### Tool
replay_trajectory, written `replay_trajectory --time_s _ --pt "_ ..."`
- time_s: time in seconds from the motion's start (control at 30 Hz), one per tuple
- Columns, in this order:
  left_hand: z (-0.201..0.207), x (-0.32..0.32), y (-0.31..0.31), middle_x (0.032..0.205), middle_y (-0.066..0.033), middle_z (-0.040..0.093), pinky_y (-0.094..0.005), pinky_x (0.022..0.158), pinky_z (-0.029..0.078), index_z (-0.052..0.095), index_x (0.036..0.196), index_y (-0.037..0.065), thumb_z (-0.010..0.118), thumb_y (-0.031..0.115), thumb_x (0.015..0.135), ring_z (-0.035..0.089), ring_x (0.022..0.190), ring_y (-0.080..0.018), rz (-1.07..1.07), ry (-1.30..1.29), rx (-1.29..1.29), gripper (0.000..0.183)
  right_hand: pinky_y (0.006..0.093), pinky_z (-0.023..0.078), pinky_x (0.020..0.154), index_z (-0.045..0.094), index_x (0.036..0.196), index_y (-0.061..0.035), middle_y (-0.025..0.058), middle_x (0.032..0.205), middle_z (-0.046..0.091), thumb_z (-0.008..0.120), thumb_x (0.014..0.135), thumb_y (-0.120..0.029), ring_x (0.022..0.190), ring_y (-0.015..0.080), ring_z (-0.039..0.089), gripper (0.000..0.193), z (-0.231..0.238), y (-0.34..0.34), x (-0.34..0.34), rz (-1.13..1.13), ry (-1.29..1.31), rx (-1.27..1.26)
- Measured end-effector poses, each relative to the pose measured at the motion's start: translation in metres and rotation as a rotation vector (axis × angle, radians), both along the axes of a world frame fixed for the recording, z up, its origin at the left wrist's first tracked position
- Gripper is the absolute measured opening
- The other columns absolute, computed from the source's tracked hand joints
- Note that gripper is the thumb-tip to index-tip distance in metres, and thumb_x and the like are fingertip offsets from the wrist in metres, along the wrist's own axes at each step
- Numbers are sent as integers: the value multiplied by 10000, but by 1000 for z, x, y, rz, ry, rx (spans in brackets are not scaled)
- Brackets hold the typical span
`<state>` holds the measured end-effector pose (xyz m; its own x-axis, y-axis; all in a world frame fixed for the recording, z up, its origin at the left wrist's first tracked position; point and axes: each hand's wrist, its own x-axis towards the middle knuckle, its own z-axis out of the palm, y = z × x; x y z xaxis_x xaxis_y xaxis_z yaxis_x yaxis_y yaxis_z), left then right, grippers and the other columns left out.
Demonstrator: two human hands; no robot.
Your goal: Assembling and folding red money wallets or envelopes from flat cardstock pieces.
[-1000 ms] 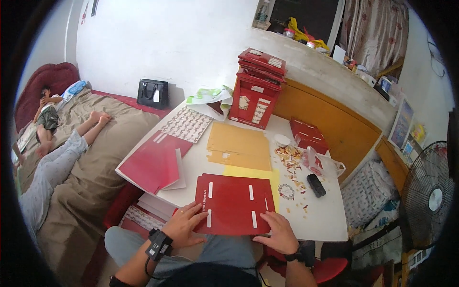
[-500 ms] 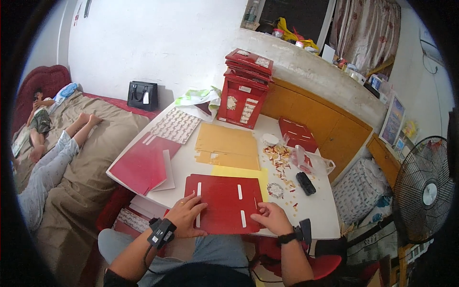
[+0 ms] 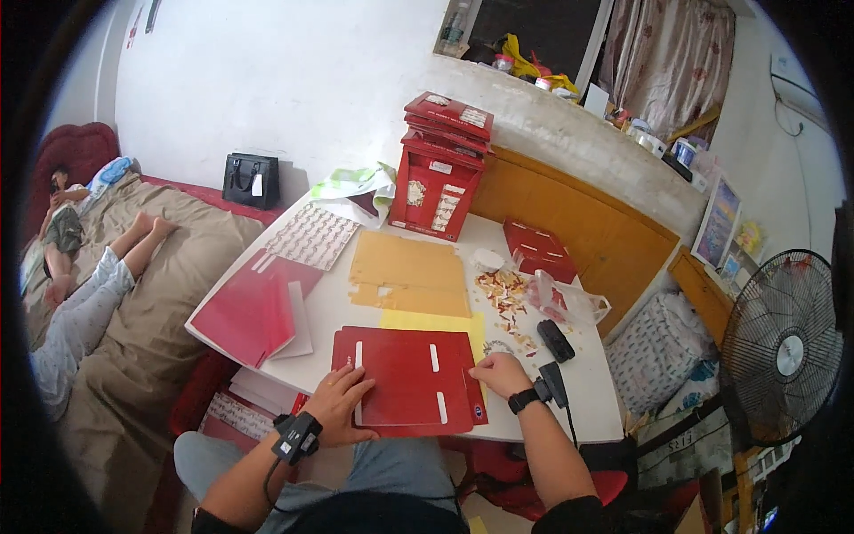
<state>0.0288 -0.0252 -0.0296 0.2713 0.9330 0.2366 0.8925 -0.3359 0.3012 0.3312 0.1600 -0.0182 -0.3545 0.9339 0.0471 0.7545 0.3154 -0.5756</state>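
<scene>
Two hands on the red card (image 3: 405, 378), at the near edge of the table (image 3: 589, 418). Right hand (image 3: 500, 374) has moved up the right edge, fingers curled; can't tell if pinching. Left hand (image 3: 342, 400) stays spread flat, left side. Under-layer (image 3: 480, 412) now pokes out lower right: layers not flush. Scraps (image 3: 507, 295), black block (image 3: 555, 341) crowd right side.

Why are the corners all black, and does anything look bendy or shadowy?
Head view: black corners, likely the round fisheye lens's rim; head view again: the white table has a front edge that seems to bow; head view too: a soft shadow on the white wall beside the black handbag; same head view: white strips on the red sheet look clear.
</scene>
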Motion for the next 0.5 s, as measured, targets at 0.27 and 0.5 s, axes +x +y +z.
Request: replay_trajectory --time_s 0.27,0.5 --pt "-8 1 -6 1380 -251 399 -543 1083 283 452 1317 24 772 554 645 341 1314 -433 1 -121 122 914 247 402 434 624 775 -32 18 631 584 668 770 -126 514 100 530 104 24 -2 -11 -49 503 -425" --pt "-8 -1 -6 1356 -250 427 -547 1068 295 494 1273 27 781 553 629 358 1304 -429 -11 -128 143 880 249 424 468 621 776 -33 18 643 594 628 762 -100 534 110 544 68 23 -1 -7 42 413 -446"
